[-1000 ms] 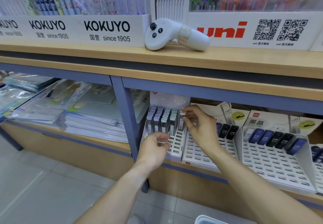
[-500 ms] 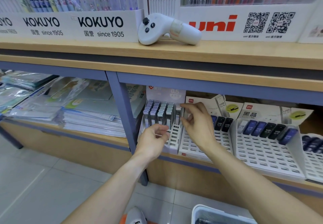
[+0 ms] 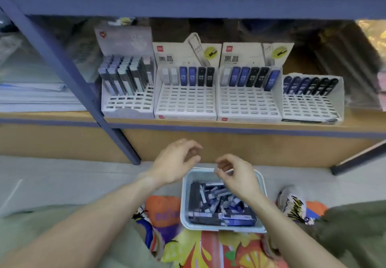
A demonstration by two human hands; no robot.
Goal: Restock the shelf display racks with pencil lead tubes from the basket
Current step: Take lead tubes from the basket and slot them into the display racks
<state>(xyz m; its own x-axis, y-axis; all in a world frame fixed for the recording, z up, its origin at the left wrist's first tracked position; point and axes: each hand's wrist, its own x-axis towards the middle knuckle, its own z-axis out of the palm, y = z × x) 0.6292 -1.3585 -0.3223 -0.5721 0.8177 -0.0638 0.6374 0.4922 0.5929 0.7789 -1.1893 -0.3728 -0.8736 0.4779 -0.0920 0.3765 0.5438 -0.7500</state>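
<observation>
Both hands (image 3: 175,161) (image 3: 240,177) above basket rim (image 3: 184,186)

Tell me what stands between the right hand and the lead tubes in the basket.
Nothing visible. The right hand hovers over the open-topped basket, and the lead tubes lie uncovered just below its curled fingers.

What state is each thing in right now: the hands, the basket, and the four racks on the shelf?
Left hand: fingers loosely curled, holding nothing, beside the basket.
Right hand: fingers loosely curled, empty, above the basket.
Basket: on the floor, holding many lead tubes.
Leftmost rack: back rows filled, front slots empty.
Second rack: one back row of tubes.
Third rack: one back row, rightmost tube tilted.
Rightmost rack: one back row.
</observation>
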